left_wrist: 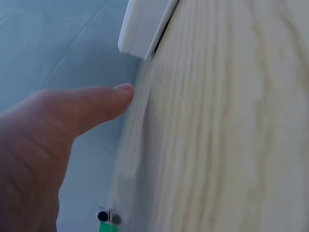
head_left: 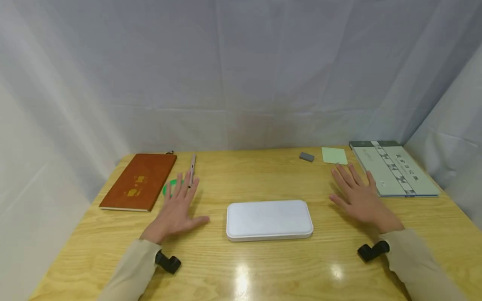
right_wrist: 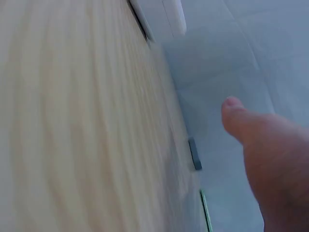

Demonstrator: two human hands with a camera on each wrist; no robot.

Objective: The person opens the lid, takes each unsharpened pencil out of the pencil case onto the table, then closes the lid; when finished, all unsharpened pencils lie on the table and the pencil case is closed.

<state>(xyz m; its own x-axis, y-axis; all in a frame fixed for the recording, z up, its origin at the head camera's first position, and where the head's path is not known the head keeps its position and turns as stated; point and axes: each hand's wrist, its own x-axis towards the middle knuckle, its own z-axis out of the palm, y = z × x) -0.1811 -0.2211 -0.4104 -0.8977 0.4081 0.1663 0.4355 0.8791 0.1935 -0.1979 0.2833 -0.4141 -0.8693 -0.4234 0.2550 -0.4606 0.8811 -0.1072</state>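
Our left hand (head_left: pixel 176 213) lay flat on the table (head_left: pixel 263 267), fingers spread and holding nothing, fingertips by a green disc (head_left: pixel 170 187) and a pen (head_left: pixel 192 166). The white case (head_left: pixel 269 220) sat between our hands, just right of the left thumb, long axis running side to side, lid closed, smooth with rounded corners. Our right hand (head_left: pixel 359 196) also rested flat and empty, slightly farther off.

a curtained recording booth: white drapes (head_left: pixel 241 71) enclose a wooden desk (head_left: pixel 263 267).
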